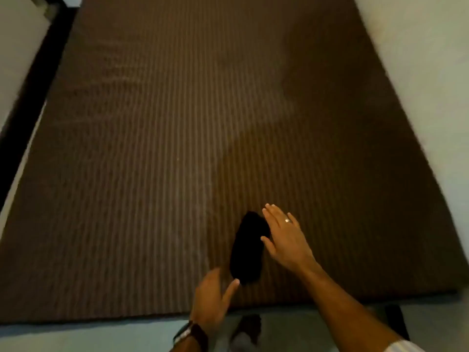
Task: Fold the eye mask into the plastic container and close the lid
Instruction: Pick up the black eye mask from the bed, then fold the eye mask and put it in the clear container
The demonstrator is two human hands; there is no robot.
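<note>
The eye mask (250,246) lies flat on the brown striped mat (157,138), low in the frame and a little right of centre, a dark oblong whose long axis runs from lower left up toward upper right, nearly along the mat's stripes. The right hand (284,236) is spread flat with fingers loose, gripping nothing, its thumb and fingertips touching or just over the mask's right edge near the upper end. The left hand (214,298) is also slack and empty, a finger pointing at the mask's lower end, just beside it. Each hand is near one end, which suits a fold along the length. No plastic container shows in this view.
</note>
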